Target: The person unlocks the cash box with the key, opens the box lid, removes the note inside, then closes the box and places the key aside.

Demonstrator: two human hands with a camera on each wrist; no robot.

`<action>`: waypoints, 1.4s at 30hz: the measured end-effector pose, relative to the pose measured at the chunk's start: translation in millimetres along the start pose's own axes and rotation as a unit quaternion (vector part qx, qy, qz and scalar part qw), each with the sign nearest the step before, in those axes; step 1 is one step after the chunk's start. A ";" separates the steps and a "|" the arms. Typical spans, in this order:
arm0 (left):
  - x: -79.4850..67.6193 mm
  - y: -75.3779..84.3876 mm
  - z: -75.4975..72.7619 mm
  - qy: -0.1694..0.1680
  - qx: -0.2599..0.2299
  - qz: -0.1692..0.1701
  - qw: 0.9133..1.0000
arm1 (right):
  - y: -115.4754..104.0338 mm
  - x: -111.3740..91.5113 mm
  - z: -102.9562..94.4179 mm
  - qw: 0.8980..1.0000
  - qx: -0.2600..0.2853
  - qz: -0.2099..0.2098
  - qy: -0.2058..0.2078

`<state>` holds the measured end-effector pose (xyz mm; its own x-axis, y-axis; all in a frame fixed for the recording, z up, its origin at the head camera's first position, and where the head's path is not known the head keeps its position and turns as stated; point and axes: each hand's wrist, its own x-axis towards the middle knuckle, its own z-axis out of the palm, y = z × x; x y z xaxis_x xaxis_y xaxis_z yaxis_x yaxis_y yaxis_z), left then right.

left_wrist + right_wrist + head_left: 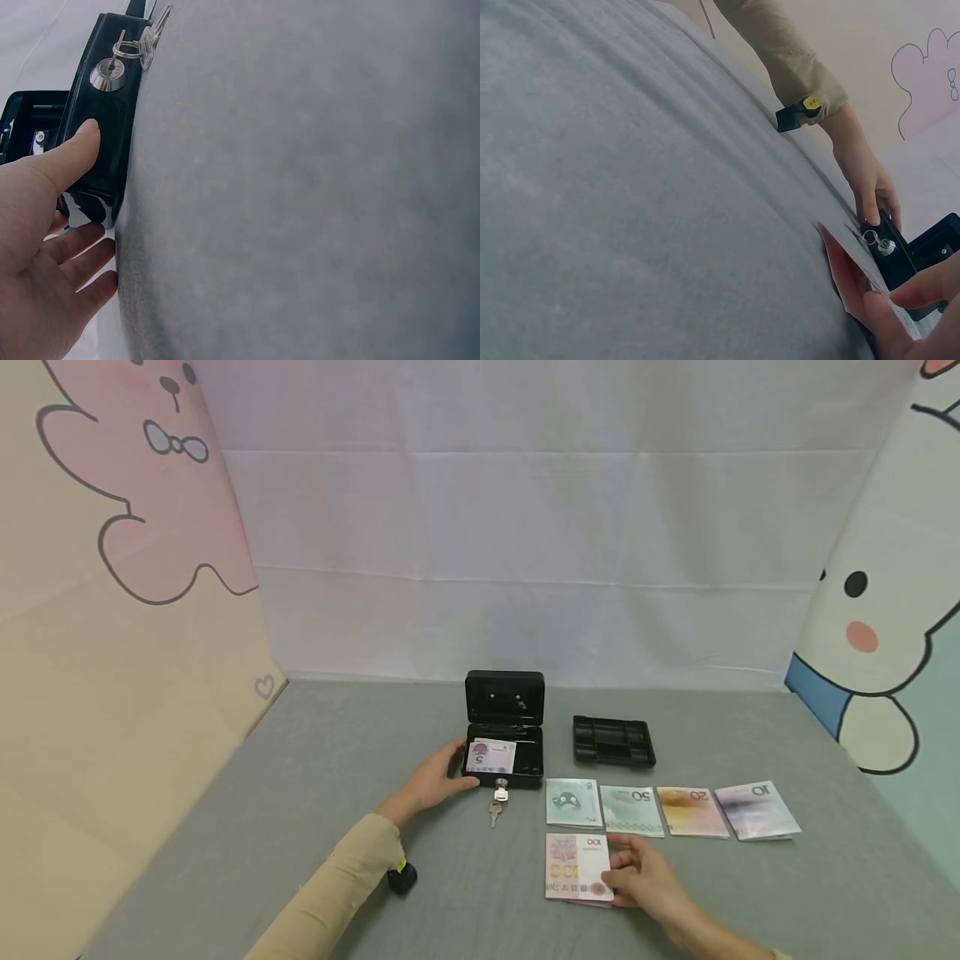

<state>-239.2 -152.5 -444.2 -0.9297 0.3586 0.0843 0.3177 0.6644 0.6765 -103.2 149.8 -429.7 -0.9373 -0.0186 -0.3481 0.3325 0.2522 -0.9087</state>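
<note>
A small black cash box (531, 762) stands with its lid raised, a purple 5 note (491, 757) lying inside on the left. A key on a ring (496, 812) hangs from its front lock. My left hand (432, 781) rests at the box's left front corner, thumb on the front face, other fingers loosely straight by the side. Lower right of the box, my right hand (643, 877) pinches the right edge of a pink bundle of 100 notes (577, 867), thumb on top. In the right wrist view the bundle's near edge gapes slightly above the table.
Right of the box lies a black compartment tray (613, 742). A row of note bundles runs rightward: a pale green one (573, 802), green 50s (632, 811), orange-brown 20s (692, 812) and bluish 10s (757, 811). Grey cloth covers the table (300, 827); a white curtain (525, 527) hangs behind.
</note>
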 end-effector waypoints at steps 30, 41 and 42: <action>1.6 1.2 0.0 0.004 0.011 0.007 1.000 | -72.2 49.1 -0.3 0.929 -0.218 -0.287 -0.087; 1.7 0.5 0.2 0.005 0.010 0.007 1.000 | -90.2 96.1 23.3 0.926 -0.190 -0.305 -0.114; 1.8 0.6 -0.1 0.005 0.009 0.007 1.000 | -91.5 99.8 27.0 0.928 -0.182 -0.304 -0.114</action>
<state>-240.7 -151.5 -443.6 -0.9271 0.3609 0.1010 0.3335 0.6715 0.6617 -224.3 98.8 -387.6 -0.8795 -0.4589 0.1265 -0.3475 0.4374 -0.8294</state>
